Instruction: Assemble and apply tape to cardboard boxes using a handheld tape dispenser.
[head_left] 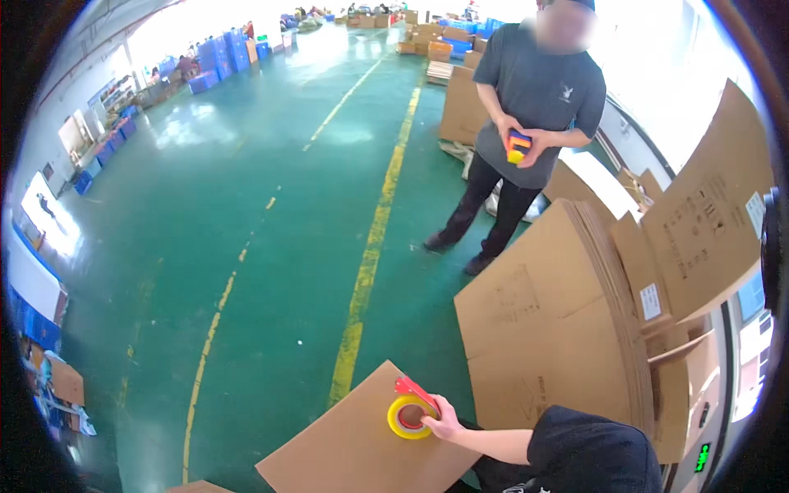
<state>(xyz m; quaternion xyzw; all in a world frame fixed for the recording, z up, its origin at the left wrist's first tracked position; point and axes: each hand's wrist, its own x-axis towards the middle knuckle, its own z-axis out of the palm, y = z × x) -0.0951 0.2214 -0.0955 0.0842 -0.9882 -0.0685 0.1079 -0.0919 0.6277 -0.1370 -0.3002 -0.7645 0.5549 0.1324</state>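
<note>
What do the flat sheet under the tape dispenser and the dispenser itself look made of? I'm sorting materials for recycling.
The flat sheet looks like brown cardboard, matte and unprinted on top, matching the stacked sheets beside it. The tape dispenser, under the right hand, seems to be glossy red plastic holding a yellow-rimmed roll; whether it has metal parts is too small to tell.
</note>
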